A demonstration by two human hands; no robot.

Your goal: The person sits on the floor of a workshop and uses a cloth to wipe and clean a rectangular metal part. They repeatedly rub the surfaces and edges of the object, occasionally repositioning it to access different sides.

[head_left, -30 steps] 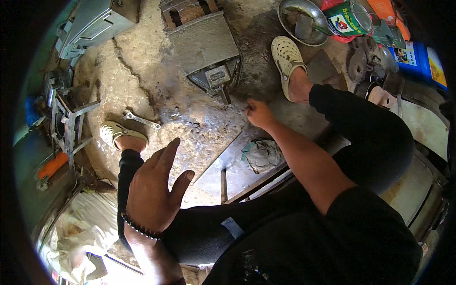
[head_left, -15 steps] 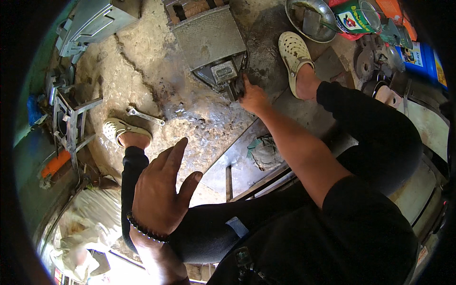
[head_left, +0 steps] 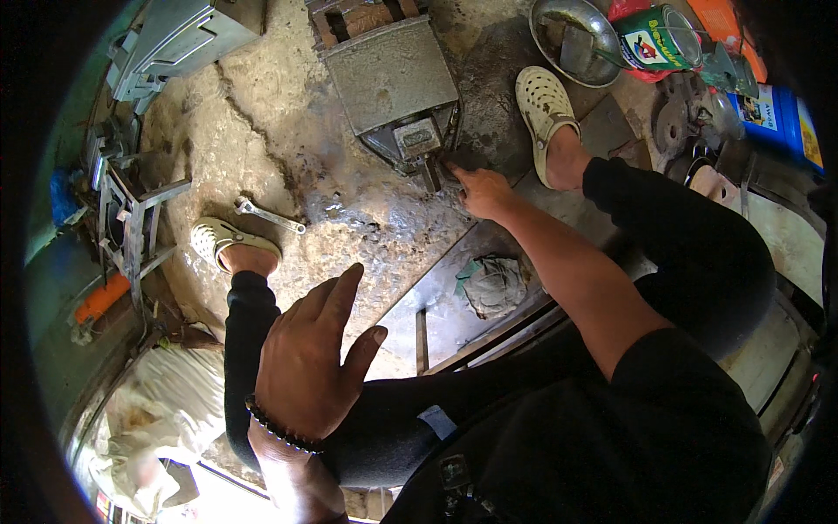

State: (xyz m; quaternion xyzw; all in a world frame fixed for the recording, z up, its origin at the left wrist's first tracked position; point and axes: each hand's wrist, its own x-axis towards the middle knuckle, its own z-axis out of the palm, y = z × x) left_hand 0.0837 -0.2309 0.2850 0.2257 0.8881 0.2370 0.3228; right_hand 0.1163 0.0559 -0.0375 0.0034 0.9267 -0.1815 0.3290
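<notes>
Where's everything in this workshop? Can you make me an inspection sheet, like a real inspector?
Surface: rough floor, cracked and stained, shiny in patches; a grey sheet lies nearer the person.
Job's things: a vise-like metal tool on the floor.
Clutter: wrench by the left shoe; crumpled cloth bundle on the sheet; metal bowl, green can and blue container at upper right.
Grips: left grip open, holding nothing; right grip beside the tool's near end, contact unclear.
Cables: nothing seen for certain.
Surroundings: metal frame at left; grey metal box at upper left.
</notes>
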